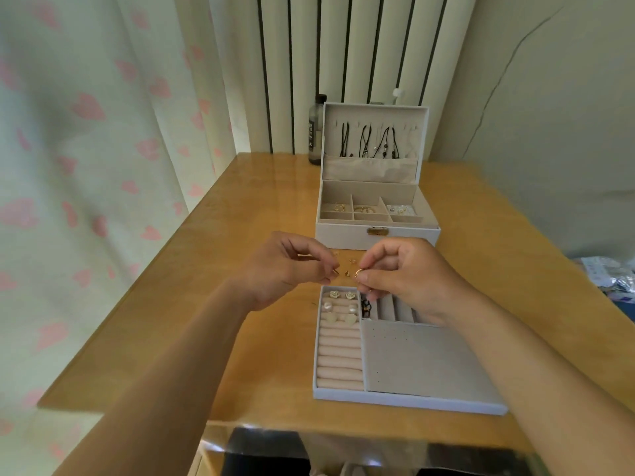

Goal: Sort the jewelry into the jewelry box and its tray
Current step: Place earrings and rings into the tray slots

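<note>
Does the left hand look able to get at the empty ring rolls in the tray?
Probably yes: the ring rolls lie uncovered near the left hand, which pinches only a small gold piece; the right hand, pinching a gold ring, is not over them.

wooden table [261,338], jewelry box [377,235], tray [405,401], dark bottle [316,132]

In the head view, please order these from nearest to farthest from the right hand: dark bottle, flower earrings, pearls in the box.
1. flower earrings, in tray, by fingertips of right hand.
2. pearls, in box, right compartment.
3. dark bottle, back left, beside lid.
</note>
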